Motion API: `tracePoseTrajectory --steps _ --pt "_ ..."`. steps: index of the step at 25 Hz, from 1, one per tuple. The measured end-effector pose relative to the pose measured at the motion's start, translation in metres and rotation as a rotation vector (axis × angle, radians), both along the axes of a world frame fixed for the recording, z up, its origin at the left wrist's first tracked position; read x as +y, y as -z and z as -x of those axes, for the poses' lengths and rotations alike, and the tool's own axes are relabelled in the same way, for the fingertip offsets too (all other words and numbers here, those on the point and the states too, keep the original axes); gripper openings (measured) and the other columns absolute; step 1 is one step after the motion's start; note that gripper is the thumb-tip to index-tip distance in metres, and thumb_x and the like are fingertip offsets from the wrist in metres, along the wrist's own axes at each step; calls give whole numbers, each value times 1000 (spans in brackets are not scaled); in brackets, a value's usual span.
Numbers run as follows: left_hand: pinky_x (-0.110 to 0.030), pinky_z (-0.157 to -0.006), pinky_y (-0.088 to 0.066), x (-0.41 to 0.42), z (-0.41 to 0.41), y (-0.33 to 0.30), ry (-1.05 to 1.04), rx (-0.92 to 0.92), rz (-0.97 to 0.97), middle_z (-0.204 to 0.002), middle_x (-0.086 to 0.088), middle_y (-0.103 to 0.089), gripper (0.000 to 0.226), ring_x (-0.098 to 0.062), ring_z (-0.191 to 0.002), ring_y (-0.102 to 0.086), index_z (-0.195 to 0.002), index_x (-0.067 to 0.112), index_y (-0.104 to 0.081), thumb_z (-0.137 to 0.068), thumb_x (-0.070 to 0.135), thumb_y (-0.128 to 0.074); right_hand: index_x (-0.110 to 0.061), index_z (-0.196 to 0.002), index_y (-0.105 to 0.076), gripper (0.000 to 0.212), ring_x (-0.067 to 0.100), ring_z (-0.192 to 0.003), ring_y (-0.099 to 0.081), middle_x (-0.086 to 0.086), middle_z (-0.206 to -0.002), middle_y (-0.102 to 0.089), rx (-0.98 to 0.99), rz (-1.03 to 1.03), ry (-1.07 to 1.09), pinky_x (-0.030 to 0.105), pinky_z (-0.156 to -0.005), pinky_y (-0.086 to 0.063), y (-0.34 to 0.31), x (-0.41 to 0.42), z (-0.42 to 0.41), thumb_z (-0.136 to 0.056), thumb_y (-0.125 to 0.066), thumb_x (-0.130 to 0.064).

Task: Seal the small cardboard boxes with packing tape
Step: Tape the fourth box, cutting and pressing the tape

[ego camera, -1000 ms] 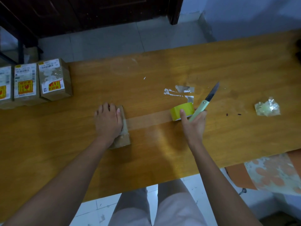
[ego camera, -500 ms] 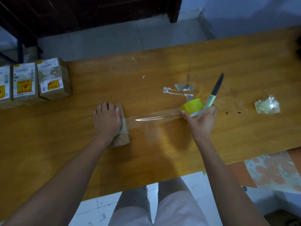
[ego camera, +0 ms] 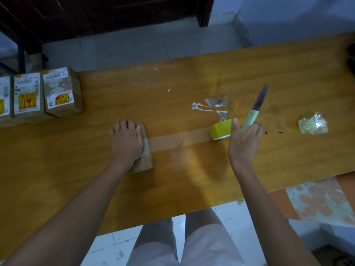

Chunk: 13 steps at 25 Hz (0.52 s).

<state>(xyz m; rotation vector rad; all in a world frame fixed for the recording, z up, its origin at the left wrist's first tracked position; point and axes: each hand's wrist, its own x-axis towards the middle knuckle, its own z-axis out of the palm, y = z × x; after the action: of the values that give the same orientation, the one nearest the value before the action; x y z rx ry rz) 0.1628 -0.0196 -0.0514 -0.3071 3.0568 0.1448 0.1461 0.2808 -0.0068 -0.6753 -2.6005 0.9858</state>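
1. My left hand (ego camera: 125,142) lies flat, fingers straight, pressing down on the small brown cardboard box (ego camera: 143,160), which sits on the long orange-brown wooden table (ego camera: 76,179).
2. From that box a strip of clear packing tape (ego camera: 178,139) runs to the right, taut and low over the table, to the yellow-cored tape roll (ego camera: 220,129).
3. My right hand (ego camera: 244,140) is at the roll, thumb against its near side; the fingers are curled round the pale green handle of a dark-bladed knife (ego camera: 253,112).
4. The strip's long axis runs left to right away from the box; the knife points up and away, roughly crosswise to it.
5. I judge the cut falls to my right hand, just box-side of the roll.
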Motion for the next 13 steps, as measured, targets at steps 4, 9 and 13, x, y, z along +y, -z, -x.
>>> tracePoseTrajectory --steps 4,9,13 --pt "-44 -76 -40 -1 -1 -1 -3 -5 -1 -101 -18 -54 45 -35 -94 -49 -104 2 -54 -99 34 -22 -6 -99 -49 34 35 -67 -57 14 -76 -58 -77 -104 -220 32 -56 -25 -26 -56 -38 -101 -31 -35" --pt "-43 -75 -39 0 0 0 5 0 1 -101 -17 -54 41 -34 -93 -49 -102 3 -55 -98 32 -27 -16 -112 -46 49 31 -73 -66 9 -81 -68 -523 -235 -632 33 -61 -47 11 -122 -91 -100 -14 -51" --pt "-42 -75 -39 -2 0 1 -3 -3 3 -100 -17 -55 40 -34 -92 -50 -102 4 -55 -98 32 -27 -18 -106 -47 48 23 -63 -63 3 -74 -65 -530 -211 -685 33 -55 -48 33 -149 -106 -101 -10 -48"
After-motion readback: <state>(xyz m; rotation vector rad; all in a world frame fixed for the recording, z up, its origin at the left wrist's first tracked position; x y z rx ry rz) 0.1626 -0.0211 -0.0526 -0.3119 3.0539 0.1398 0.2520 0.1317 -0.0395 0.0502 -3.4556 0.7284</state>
